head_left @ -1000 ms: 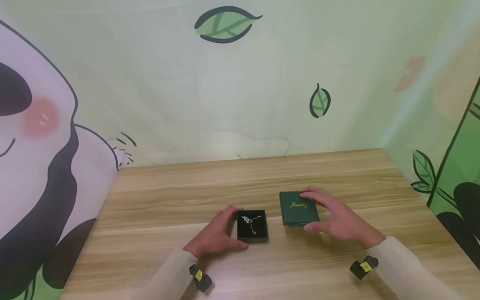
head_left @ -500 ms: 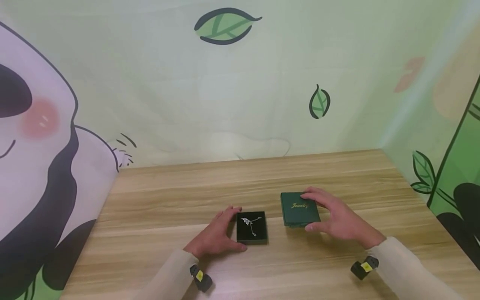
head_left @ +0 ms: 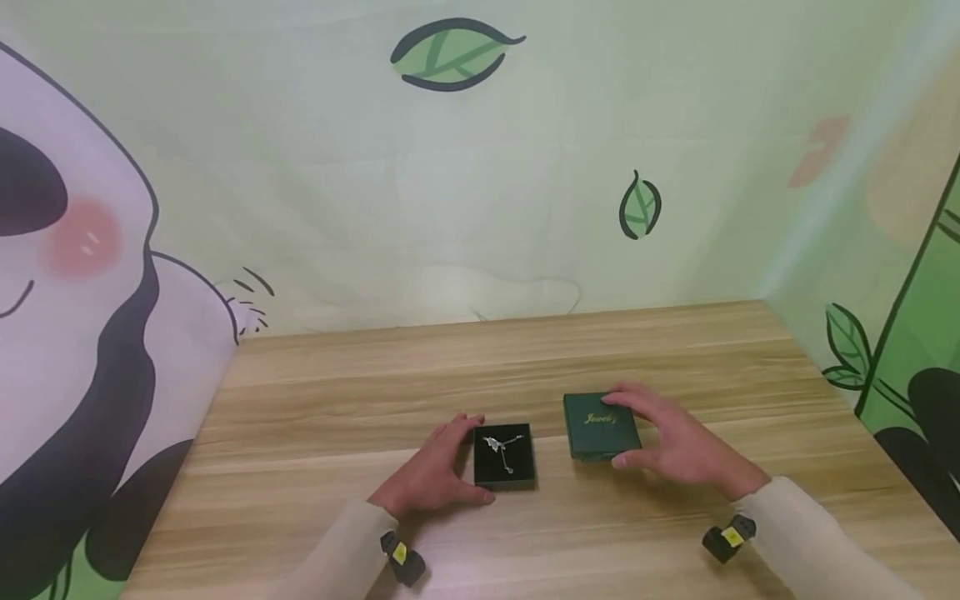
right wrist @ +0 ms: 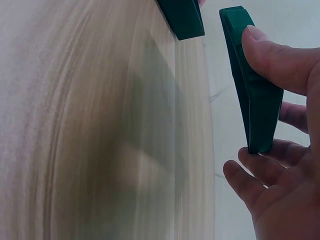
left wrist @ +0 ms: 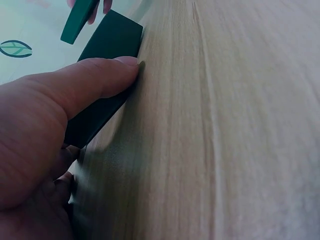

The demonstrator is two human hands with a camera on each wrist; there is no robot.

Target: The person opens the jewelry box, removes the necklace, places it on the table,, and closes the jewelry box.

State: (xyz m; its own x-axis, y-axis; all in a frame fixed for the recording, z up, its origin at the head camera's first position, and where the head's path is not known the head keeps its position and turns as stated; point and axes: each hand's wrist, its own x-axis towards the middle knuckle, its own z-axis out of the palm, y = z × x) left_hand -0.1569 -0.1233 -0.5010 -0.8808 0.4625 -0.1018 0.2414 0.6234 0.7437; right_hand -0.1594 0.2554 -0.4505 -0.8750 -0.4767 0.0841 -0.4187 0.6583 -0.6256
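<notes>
Lid (head_left: 598,430), green, apparently light stiff card, pinched by near and far edges in the half-spread right hand (head_left: 678,442) above the table (head_left: 315,383); box (head_left: 505,484), left of it on the table, gripped by its walls, likely the best hold, in the half-spread left hand (head_left: 431,475); necklace (head_left: 492,443) inside, likely fragile.

A printed panda backdrop (head_left: 495,183) suggests a booth.

Here, the small dark box (head_left: 504,485) is gripped at its left side by the left hand (head_left: 431,473), silvery jewelry (head_left: 492,442) displayed on its black lining; just beside it, above the wooden table (head_left: 360,375), the gold-lettered green lid (head_left: 592,433) is held by the right hand (head_left: 678,439).
</notes>
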